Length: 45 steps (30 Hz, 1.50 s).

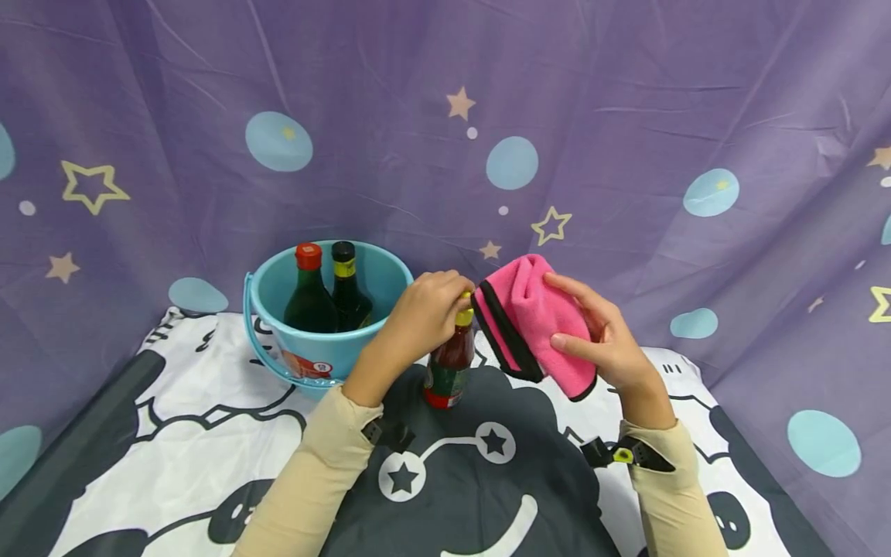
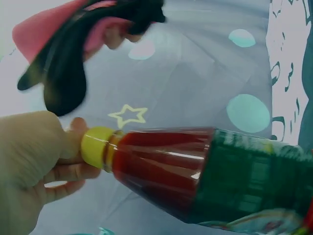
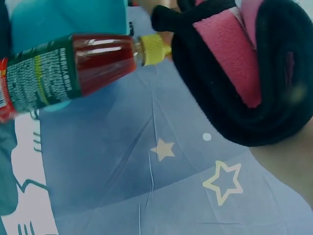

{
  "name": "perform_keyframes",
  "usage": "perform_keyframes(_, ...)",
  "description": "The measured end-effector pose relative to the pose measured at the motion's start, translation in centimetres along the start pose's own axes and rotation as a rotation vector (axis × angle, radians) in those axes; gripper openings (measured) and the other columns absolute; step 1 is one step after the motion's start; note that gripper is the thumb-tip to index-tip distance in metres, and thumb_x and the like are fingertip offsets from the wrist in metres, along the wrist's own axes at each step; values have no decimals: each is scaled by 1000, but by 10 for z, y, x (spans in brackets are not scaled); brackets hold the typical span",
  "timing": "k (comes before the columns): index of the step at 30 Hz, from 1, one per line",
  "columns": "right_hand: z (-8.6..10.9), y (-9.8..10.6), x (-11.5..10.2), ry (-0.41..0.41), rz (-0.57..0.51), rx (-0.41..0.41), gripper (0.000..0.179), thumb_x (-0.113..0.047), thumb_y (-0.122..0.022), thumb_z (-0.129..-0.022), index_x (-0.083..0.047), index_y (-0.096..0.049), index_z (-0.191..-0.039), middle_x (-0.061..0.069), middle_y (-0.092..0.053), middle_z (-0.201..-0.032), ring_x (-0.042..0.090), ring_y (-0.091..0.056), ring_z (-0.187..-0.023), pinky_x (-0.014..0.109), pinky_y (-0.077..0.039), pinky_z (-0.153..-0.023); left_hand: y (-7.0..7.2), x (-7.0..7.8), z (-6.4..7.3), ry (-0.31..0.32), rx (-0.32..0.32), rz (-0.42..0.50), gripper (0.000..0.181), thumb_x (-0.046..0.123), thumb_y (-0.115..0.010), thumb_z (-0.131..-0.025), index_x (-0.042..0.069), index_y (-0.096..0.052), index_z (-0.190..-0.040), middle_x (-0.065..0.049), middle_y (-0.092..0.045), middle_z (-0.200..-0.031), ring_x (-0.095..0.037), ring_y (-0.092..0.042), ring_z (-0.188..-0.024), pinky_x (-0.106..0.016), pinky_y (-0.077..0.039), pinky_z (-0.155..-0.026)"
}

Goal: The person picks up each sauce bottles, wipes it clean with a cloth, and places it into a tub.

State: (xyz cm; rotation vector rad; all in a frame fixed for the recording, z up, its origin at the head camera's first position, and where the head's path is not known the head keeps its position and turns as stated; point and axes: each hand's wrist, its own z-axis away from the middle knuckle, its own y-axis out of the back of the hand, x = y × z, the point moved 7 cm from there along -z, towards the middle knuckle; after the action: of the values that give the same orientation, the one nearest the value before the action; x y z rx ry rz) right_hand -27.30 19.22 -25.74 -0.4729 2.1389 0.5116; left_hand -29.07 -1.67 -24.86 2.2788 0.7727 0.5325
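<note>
My left hand pinches the yellow cap of a sauce bottle, which is upright in the head view. Red sauce and a green label show on the bottle in the left wrist view. Just to its right, my right hand grips a folded pink fleece cloth with black bands, thumb in front and fingers along its far side. From the right wrist, the cloth's thick black edge hangs close to the bottle's cap, hiding most of that hand.
A light blue bucket with a handle stands left of the sauce bottle. Inside it are a dark bottle with a red cap and another with a black cap. A purple patterned curtain rises behind the black-and-white printed cloth underneath.
</note>
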Motion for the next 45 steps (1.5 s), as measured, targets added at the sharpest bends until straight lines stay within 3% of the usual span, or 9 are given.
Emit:
perform_keyframes(4, 1, 6, 2, 9, -210, 37, 72, 17, -48, -88, -16, -45, -152, 5, -55, -130, 15, -60, -112, 25, -60, -80, -4, -6, -1, 27, -5, 75, 9, 10, -69, -96, 5, -73, -101, -6, -71, -90, -24, -66, -85, -43, -54, -88)
perform_keyframes(7, 1, 4, 11, -35, -240, 29, 70, 15, -46, -89, -19, -47, -151, 4, -55, -130, 15, -59, -112, 24, -59, -81, -3, -10, -1, 52, -25, 99, 11, 11, -68, -97, 7, -74, -105, -5, -72, -93, -22, -66, -87, -41, -54, -86)
perform_keyframes(11, 0, -8, 32, -135, -135, -20, 65, 12, -50, -91, -17, -50, -150, 4, -57, -133, 15, -59, -111, 25, -59, -80, -1, -12, 0, 77, -55, 100, 16, 10, -66, -98, 9, -75, -112, -4, -72, -94, -20, -66, -86, -40, -55, -83)
perform_keyframes(15, -2, -23, 51, -201, 68, -30, 59, 4, -61, -93, -14, -52, -149, 4, -60, -133, 17, -62, -105, 29, -60, -76, 0, -12, 2, 83, -81, 81, 20, 8, -64, -99, 9, -75, -115, -4, -72, -96, -22, -67, -89, -39, -56, -84)
perform_keyframes(20, -5, -34, 57, -106, 367, 47, 56, -1, -71, -90, -12, -56, -144, 6, -61, -129, 18, -61, -98, 27, -57, -74, 1, -7, 2, 48, -89, -28, 20, 10, -64, -99, 11, -74, -116, -3, -73, -102, -22, -62, -91, -38, -54, -83)
perform_keyframes(24, -5, -40, 57, 6, 503, 100, 56, 1, -74, -87, -11, -59, -140, 9, -62, -125, 15, -57, -101, 24, -54, -76, 1, -5, 3, 25, -82, -94, 19, 12, -63, -99, 11, -74, -115, -3, -74, -103, -22, -60, -92, -37, -52, -82)
perform_keyframes(33, -1, -48, 59, 199, 601, 110, 52, 6, -72, -84, -4, -62, -134, 13, -63, -120, 16, -54, -100, 20, -53, -72, 0, -4, 3, 21, -54, -79, 16, 13, -65, -99, 10, -74, -111, -4, -76, -100, -22, -64, -86, -38, -54, -80)
perform_keyframes(45, 8, -47, 65, 161, 627, 149, 55, 4, -72, -86, -7, -62, -139, 14, -62, -121, 14, -56, -93, 19, -53, -64, -1, -1, 0, 27, -43, -76, 14, 12, -65, -98, 10, -75, -108, -4, -75, -97, -23, -64, -83, -38, -54, -78)
